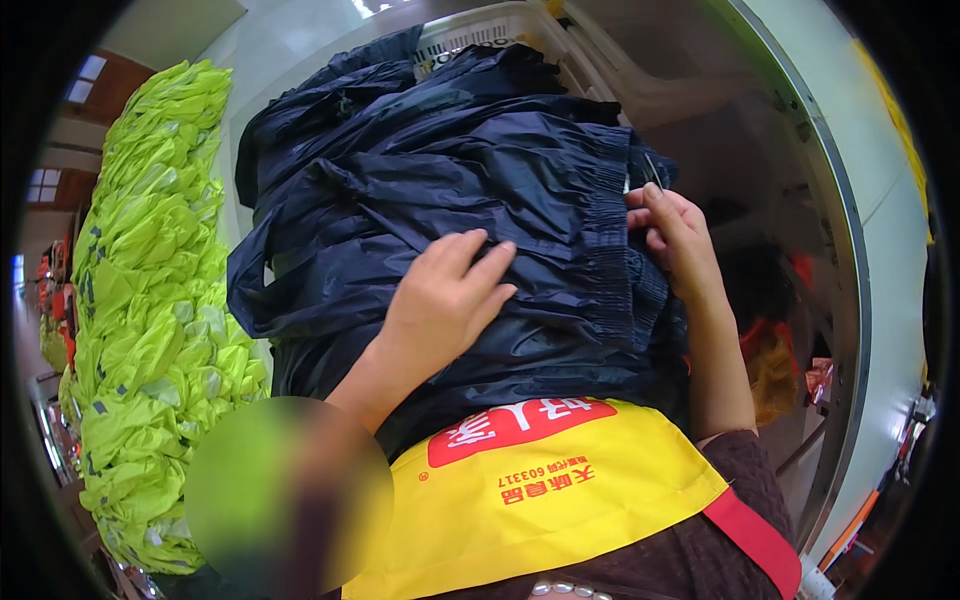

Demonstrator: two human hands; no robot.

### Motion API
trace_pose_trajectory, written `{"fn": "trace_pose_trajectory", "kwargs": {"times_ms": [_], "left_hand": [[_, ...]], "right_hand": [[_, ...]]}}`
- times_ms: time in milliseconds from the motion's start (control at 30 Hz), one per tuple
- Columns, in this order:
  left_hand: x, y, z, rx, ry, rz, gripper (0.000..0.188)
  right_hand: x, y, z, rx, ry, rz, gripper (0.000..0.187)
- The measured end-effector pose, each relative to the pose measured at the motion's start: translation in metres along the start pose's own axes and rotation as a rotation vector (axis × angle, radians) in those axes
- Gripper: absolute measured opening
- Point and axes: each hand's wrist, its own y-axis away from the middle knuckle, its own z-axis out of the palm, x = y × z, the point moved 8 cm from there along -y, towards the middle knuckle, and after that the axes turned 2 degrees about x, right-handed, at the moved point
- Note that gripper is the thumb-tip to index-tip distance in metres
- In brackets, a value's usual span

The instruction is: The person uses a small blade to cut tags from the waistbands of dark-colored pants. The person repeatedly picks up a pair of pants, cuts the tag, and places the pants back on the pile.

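Dark navy trousers (470,180) of thin, shiny cloth lie spread in front of me, with a gathered elastic waistband (606,250) toward the right. My left hand (450,290) rests on the cloth, fingers apart, holding nothing. At the right edge of the waistband, my right hand (672,232) is closed on small snips (653,172). Only their thin, dark pointed tips stick out above the fingers; the rest is hidden in the hand. More navy garments are layered under and behind the top pair.
A long heap of neon yellow-green garments (160,270) runs along the left. Behind the navy pile stands a white slotted plastic basket (535,25). A metal-edged pale table (890,270) borders the right side. Orange and red items (775,375) lie low at the right.
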Motion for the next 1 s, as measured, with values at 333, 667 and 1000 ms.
{"fn": "trace_pose_trajectory", "kwargs": {"times_ms": [333,667,1000], "left_hand": [[-0.063,-0.028,-0.026,-0.165,0.309,-0.160,0.026],[-0.215,-0.016,-0.012,-0.099,0.204,-0.350,0.022],[-0.147,0.000,-0.133,0.274,0.473,-0.547,0.026]], "right_hand": [[-0.021,0.001,0.021,-0.086,0.091,-0.171,0.013],[-0.034,-0.019,0.004,0.013,-0.295,-0.330,0.005],[-0.073,0.022,0.002,-0.008,-0.067,-0.293,0.026]]}}
